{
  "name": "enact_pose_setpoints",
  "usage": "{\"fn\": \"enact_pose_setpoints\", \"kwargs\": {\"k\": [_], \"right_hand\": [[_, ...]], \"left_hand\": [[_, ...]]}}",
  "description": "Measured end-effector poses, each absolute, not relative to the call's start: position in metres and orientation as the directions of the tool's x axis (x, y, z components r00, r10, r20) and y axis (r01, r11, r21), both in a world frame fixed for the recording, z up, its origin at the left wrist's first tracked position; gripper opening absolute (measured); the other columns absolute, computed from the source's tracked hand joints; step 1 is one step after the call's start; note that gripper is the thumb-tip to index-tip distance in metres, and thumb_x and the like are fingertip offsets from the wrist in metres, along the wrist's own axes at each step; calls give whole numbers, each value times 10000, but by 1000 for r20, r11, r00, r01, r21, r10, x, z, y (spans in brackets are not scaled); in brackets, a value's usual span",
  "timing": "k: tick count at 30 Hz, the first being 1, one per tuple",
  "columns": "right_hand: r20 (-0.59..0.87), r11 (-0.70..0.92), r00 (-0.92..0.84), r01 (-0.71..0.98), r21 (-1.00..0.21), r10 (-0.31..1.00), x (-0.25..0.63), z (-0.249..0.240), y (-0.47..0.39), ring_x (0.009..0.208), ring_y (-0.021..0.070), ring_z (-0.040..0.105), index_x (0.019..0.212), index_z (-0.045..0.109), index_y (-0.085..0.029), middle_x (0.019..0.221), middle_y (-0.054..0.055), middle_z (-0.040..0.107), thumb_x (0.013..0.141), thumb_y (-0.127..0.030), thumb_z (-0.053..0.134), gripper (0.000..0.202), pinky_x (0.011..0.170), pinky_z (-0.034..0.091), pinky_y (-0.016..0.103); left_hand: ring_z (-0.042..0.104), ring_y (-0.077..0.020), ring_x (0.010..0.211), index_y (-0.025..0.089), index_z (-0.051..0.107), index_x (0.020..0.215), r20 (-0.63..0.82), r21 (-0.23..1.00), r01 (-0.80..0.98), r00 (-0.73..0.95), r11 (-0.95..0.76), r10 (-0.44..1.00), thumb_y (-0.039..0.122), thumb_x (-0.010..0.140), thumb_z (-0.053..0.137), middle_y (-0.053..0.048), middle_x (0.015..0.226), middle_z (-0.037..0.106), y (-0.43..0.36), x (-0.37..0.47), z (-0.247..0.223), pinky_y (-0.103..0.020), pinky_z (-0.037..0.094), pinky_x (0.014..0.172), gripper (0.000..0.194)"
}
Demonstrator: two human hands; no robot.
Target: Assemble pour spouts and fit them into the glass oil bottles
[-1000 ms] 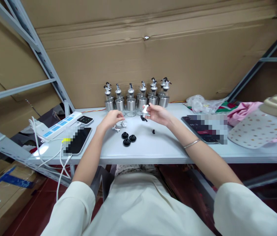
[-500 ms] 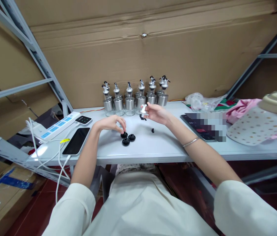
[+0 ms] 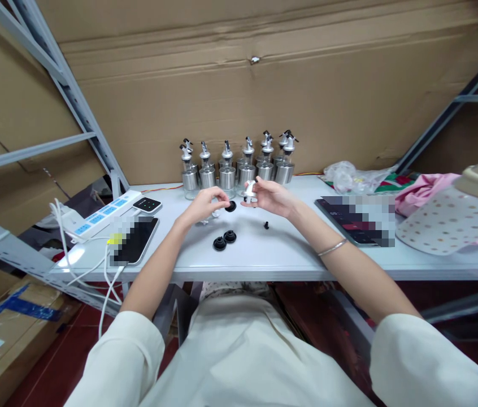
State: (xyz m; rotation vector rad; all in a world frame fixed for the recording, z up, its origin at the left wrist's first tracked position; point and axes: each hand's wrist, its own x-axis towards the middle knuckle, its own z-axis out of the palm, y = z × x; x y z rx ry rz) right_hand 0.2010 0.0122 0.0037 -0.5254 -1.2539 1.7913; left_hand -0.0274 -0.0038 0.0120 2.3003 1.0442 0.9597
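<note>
My left hand (image 3: 205, 204) pinches a round black stopper (image 3: 231, 207) between thumb and fingers, lifted above the table. Just to its right, my right hand (image 3: 273, 198) grips a white pourer top (image 3: 250, 191) with black parts; the two pieces are apart. Two more black stoppers (image 3: 224, 241) lie side by side on the table in front of my hands. A small black plug (image 3: 266, 225) rests below my right hand. Small pale parts (image 3: 209, 218) show partly under my left hand.
Several glass and steel oil bottles (image 3: 227, 174) with pourer tops stand along the cardboard at the back. At left are a power strip (image 3: 101, 217), a phone (image 3: 137, 240) and cables. A tablet (image 3: 351, 220), pink cloth (image 3: 423, 192) and a spotted item (image 3: 446, 217) lie right.
My left hand has picked up one of the three black stoppers and carried it up and right, near the pourer top. The right hand keeps hold of the pourer top, now turned slightly.
</note>
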Motion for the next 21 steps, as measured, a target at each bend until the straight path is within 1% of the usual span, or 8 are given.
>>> {"fn": "enact_pose_setpoints", "kwargs": {"k": [3, 6, 9, 12, 18, 21], "right_hand": [[126, -109, -543, -380, -919, 830, 199, 4, 10, 874, 170, 604, 668, 630, -178, 859, 25, 648, 765, -428, 692, 275, 843, 493, 400], [126, -102, -545, -368, -924, 829, 199, 3, 11, 881, 174, 605, 648, 623, -173, 877, 34, 654, 762, -439, 688, 297, 825, 501, 386], [123, -107, -550, -368, -924, 826, 199, 1, 12, 841, 159, 601, 657, 632, -166, 889, 34, 655, 755, -427, 697, 286, 795, 512, 357], [111, -126, -558, -368, -921, 823, 198, 1, 12, 789, 141, 593, 665, 638, -160, 846, 26, 649, 752, -411, 703, 274, 776, 516, 341], [74, -168, -587, -348, -922, 806, 198, 0, 11, 788, 141, 594, 650, 605, -149, 842, 27, 647, 773, -392, 689, 285, 795, 514, 363], [61, -191, -584, -359, -913, 810, 196, -2, 12, 746, 130, 583, 696, 615, -156, 761, 7, 632, 762, -360, 704, 232, 787, 511, 358]], "left_hand": [[582, -138, 814, 149, 661, 742, 532, 579, 409, 466, -705, 707, 187, 762, 649, -37, 843, 649, -5, -16, 4, -253, 430, 742, 45], [584, -132, 796, 153, 669, 748, 578, 549, 363, 486, -753, 656, 181, 772, 653, -36, 843, 641, -5, -11, -3, -257, 439, 748, 41], [586, -127, 773, 158, 674, 748, 605, 524, 342, 495, -780, 624, 197, 776, 663, -34, 846, 638, -5, -10, -4, -254, 447, 731, 49], [594, -126, 771, 161, 679, 748, 631, 495, 325, 503, -806, 590, 226, 782, 668, -33, 843, 635, -4, -11, -4, -253, 457, 734, 74], [605, -125, 768, 169, 686, 745, 660, 458, 306, 513, -835, 550, 249, 799, 656, -29, 828, 630, -3, -12, -6, -255, 469, 750, 102], [607, -130, 779, 172, 683, 722, 638, 465, 320, 525, -826, 563, 228, 787, 662, -28, 831, 630, -4, -10, -6, -262, 466, 766, 87]]}}
